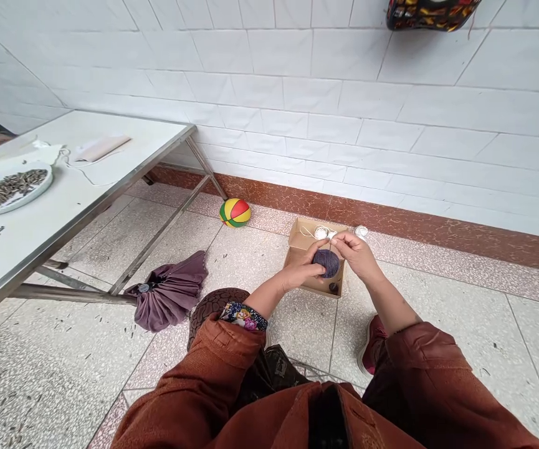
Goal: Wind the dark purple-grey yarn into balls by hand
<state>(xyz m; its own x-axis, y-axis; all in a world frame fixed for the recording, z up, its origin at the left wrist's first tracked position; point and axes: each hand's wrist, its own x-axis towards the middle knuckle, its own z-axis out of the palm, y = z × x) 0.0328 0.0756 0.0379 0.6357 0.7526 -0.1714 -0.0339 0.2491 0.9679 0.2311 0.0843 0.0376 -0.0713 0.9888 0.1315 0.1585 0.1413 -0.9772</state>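
My left hand (301, 270) is closed around a dark purple ball of yarn (327, 264), its fingers on the ball's left side and thumb below. At the top of the ball, my right hand (352, 251) pinches a thin dark strand of yarn that runs up from it. Beneath both hands lies an open cardboard box (300, 228) on the floor. A white ball of yarn (320, 232) with a loose strand rests at the box's far side. Another white ball (361, 231) sits on the floor just past its right corner. A small dark ball (333, 287) lies in the near corner.
To the left stands a metal-framed table (157, 140) with a plate of sunflower seeds (12, 187). Under its edge lies a purple cloth (171, 290). A coloured ball (235, 212) rests near the tiled wall (278, 59). Seed shells are scattered on the floor.
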